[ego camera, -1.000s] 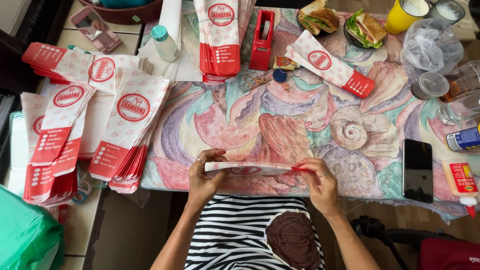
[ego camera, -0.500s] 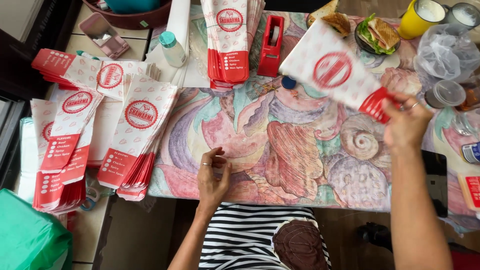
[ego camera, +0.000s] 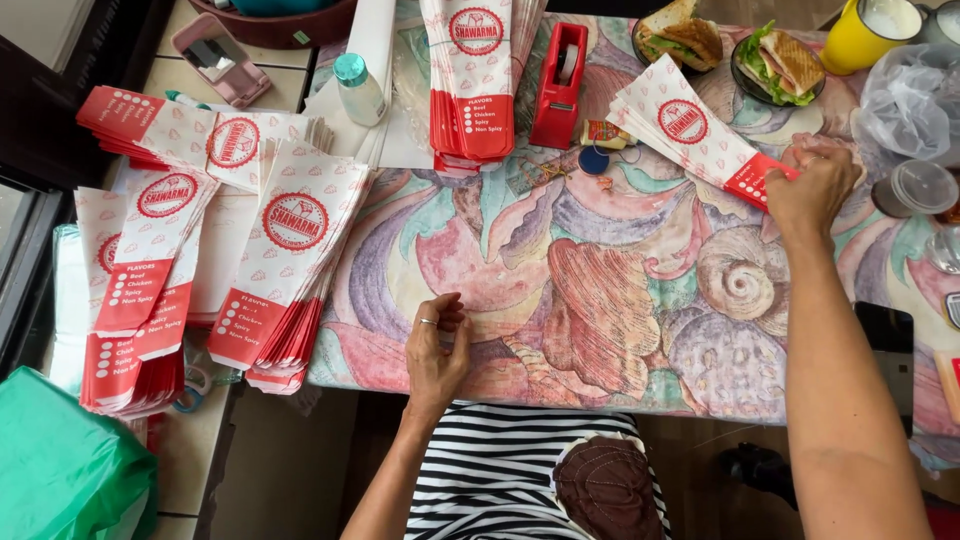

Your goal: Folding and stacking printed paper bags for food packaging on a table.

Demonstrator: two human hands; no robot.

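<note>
Resting near the front edge of the table [ego camera: 620,330], the left hand [ego camera: 438,345] lies on the shell-patterned cloth with its fingers loosely curled and nothing in them; a ring shows on one finger. Just below it is the person's striped top with a brown quilted patch.

Off to the left of that hand, fanned stacks of red-and-white paper sleeves [ego camera: 285,250] overlap one another and hang past the table's left edge, with more of them spread further left. A green plastic bag [ego camera: 50,470] sits in the lower left corner.

Further out on the right, the right hand [ego camera: 815,190] is stretched forward with the arm extended, its fingertips pinched on the red end of a small bundle of paper sleeves [ego camera: 690,130]. The bundle lies flat on the cloth, slanting up and to the left away from the hand.

Beside the bundle's upper end, near the table's middle, stands a red tape dispenser [ego camera: 560,85], and just left of it lies another stack of sleeves [ego camera: 475,75] with red ends toward the person. A small bottle with a teal cap [ego camera: 358,88] stands left of that stack.

At the far edge sit two sandwiches [ego camera: 735,50] on dark plates, a yellow cup [ego camera: 865,30] and a crumpled clear plastic bag [ego camera: 915,95]. A dark phone [ego camera: 885,340] lies at the right.
</note>
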